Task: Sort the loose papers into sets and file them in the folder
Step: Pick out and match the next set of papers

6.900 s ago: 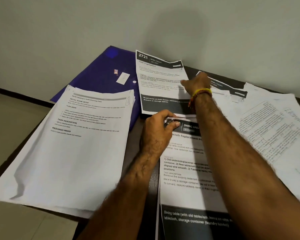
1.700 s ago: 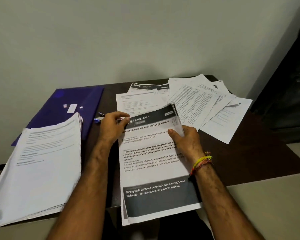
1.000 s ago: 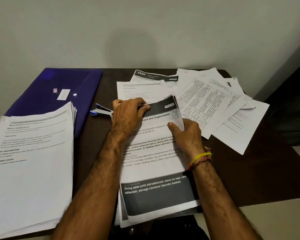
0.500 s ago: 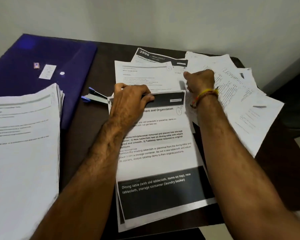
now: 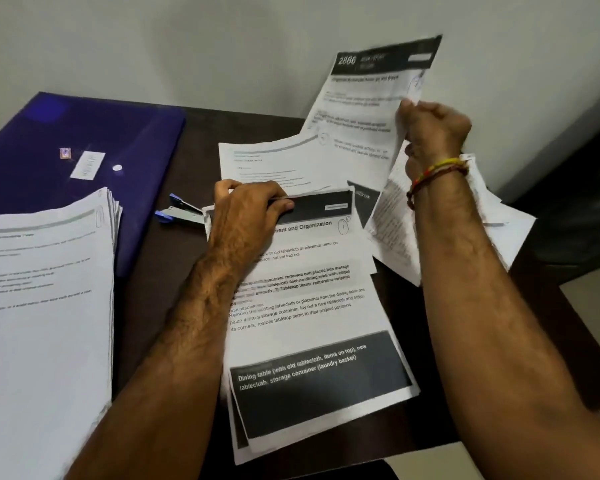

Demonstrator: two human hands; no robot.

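Dark table, stapler half hidden, perhaps under left hand.

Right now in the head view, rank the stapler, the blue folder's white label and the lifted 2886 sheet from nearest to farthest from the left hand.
1. stapler, just left of the left hand.
2. 2886 sheet, raised to the upper right, pinched by the right hand.
3. white label, far left on the blue folder.
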